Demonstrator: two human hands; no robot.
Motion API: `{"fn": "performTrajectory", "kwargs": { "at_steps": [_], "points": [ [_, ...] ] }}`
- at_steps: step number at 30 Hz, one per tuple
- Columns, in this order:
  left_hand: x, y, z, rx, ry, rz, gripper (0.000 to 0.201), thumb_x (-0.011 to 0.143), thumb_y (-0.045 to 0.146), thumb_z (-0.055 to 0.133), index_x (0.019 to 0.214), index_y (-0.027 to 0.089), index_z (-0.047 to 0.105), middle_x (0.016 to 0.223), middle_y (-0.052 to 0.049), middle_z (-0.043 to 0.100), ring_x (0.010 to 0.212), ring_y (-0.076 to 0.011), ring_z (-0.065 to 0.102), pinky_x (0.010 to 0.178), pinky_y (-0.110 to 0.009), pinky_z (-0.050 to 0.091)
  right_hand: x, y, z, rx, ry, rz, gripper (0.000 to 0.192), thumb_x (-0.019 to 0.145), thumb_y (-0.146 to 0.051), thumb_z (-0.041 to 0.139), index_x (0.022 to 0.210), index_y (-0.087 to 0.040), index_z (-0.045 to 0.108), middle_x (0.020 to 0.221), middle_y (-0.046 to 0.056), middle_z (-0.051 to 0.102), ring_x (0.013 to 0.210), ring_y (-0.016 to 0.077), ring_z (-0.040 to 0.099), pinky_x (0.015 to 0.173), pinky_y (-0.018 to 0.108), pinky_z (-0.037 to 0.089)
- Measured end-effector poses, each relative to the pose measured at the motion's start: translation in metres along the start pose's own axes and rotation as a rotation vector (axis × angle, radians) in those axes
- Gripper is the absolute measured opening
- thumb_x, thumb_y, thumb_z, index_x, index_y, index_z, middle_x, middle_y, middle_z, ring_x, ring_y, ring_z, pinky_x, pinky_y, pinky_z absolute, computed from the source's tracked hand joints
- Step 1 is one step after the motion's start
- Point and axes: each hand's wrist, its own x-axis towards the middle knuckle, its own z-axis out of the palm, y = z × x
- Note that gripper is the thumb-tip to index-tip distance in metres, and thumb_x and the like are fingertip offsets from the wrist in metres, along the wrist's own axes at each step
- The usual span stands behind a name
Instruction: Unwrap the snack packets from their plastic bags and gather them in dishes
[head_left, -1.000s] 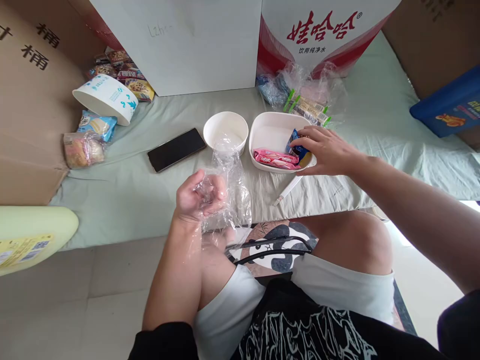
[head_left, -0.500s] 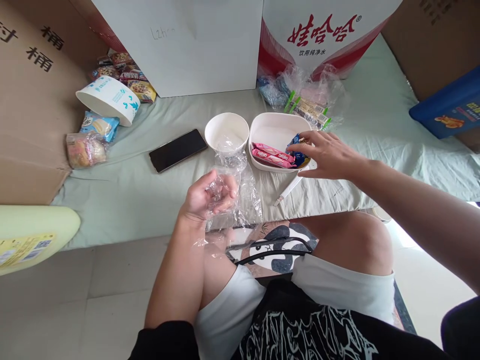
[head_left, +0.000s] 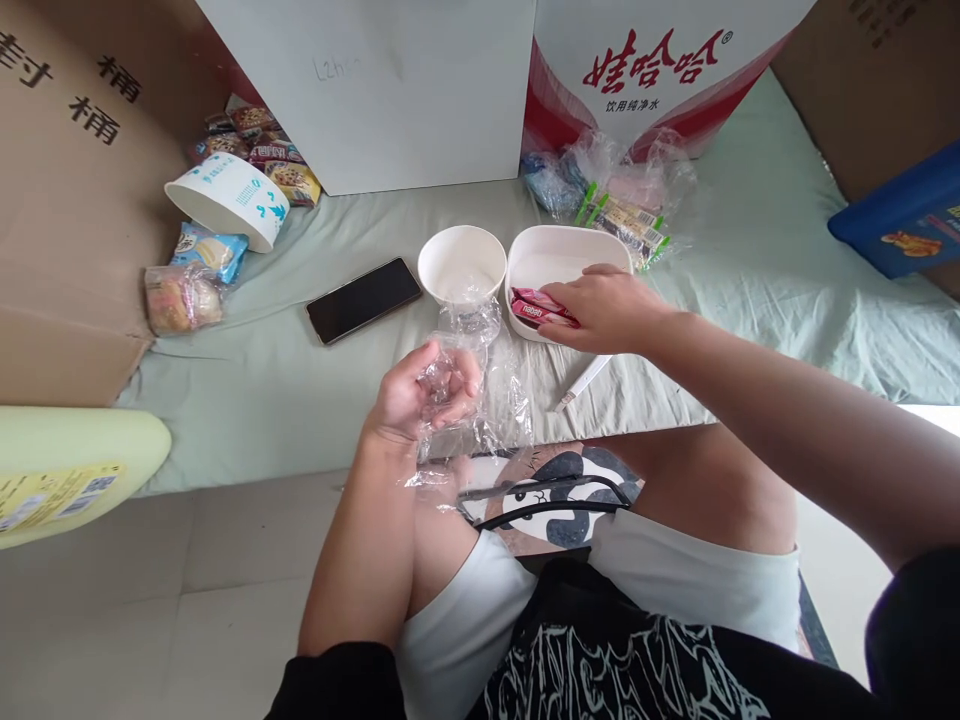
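My left hand (head_left: 429, 390) is closed around part of a crumpled clear plastic bag (head_left: 506, 390), which spreads up toward a white paper bowl (head_left: 463, 250). My right hand (head_left: 600, 310) reaches into a white square-cornered plastic container (head_left: 559, 240). Its thumb and fingers close over the right end of pink snack packets (head_left: 534, 306) lying there. The blue packet seen earlier in that container is hidden under this hand. Just in front of the container, a white box cutter-like tool (head_left: 583, 383) lies on the cloth.
A black phone (head_left: 364, 300) lies left of the bowl. Farther left are a tipped paper bucket (head_left: 232, 200), wrapped snacks (head_left: 210, 250) and a bagged bun (head_left: 184, 298). Big cartons (head_left: 420, 90) stand behind. Plastic-wrapped packs (head_left: 630, 215) sit behind the container. A yellow-green bottle (head_left: 82, 460) is at left.
My right hand has moved left and down, from the blue packet onto the pink packets. The left hand stays closed on the plastic bag. The whole view has shifted slightly.
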Motion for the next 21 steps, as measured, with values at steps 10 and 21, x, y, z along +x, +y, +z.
{"fn": "performTrajectory", "kwargs": {
  "at_steps": [10, 21],
  "points": [
    [-0.002, 0.001, -0.004, 0.003, -0.013, 0.031, 0.064, 0.080, 0.083, 0.047, 0.064, 0.022, 0.056, 0.034, 0.001, 0.034, 0.032, -0.0089, 0.021, 0.038, -0.026, 0.013, 0.004, 0.005, 0.006, -0.110, 0.010, -0.111, 0.056, 0.096, -0.063, 0.037, 0.107, -0.020, 0.070, 0.092, 0.015, 0.076, 0.085, 0.0332, 0.068, 0.102, 0.055, 0.039],
    [-0.009, -0.004, 0.005, -0.019, -0.220, -0.044, 0.064, 0.077, 0.080, 0.053, 0.064, 0.019, 0.064, 0.034, 0.000, 0.037, 0.029, -0.0088, 0.022, 0.036, -0.027, 0.011, -0.066, -0.053, 0.008, 1.166, 0.177, 0.138, 0.077, 0.086, -0.076, 0.059, 0.144, -0.026, 0.047, 0.128, 0.015, 0.067, 0.100, 0.0285, 0.070, 0.080, 0.045, 0.060]
  ]
}}
